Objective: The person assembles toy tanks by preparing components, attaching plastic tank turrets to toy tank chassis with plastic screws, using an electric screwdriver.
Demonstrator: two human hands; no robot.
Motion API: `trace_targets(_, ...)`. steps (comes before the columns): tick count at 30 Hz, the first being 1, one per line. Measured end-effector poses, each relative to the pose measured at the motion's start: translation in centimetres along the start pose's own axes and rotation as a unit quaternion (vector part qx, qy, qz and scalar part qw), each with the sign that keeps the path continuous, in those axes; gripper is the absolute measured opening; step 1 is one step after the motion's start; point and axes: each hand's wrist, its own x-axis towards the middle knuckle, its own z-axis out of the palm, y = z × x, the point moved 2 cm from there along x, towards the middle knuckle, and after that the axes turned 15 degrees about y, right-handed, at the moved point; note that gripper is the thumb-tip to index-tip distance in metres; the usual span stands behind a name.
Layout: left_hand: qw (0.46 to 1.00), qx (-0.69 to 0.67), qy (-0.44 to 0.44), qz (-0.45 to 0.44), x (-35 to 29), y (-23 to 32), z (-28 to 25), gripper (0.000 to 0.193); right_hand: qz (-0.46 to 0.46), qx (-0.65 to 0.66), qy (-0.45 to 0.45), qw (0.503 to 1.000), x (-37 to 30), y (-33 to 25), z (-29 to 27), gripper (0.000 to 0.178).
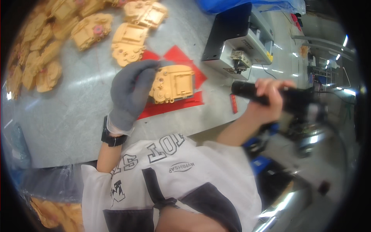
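My left hand [133, 92], in a grey glove, is closed on the left side of a yellow moulded plastic housing [176, 83]. Ribs, round bosses and a rectangular recess show on the housing's upper face. It sits over red pads [181, 103] on the bench. Off to the right, my bare right hand [272, 98] wraps round a black electric screwdriver [247, 91], held sideways above the bench edge. The screwdriver's far right end is blurred by motion.
Several more yellow housings [91, 31] lie along the bench's [77, 120] far left, some with pink-red pieces. A black-and-white screw feeder [239, 42] stands back right. A small red strip [234, 103] lies before it. Blue plastic [255, 5] is behind. Lower left, a bag holds yellow parts [58, 212].
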Motion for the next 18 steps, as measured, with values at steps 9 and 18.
trace_targets(9,0.978,0.158,-0.048,0.128,0.3,0.3,0.9,0.020,0.002,0.077,-0.306,0.949,-6.8,-1.1,6.2,0.051)
trace_targets(18,0.978,0.158,-0.034,0.132,0.5,0.5,0.3,0.019,0.024,0.105,-0.287,0.952,-7.8,0.1,7.6,0.050)
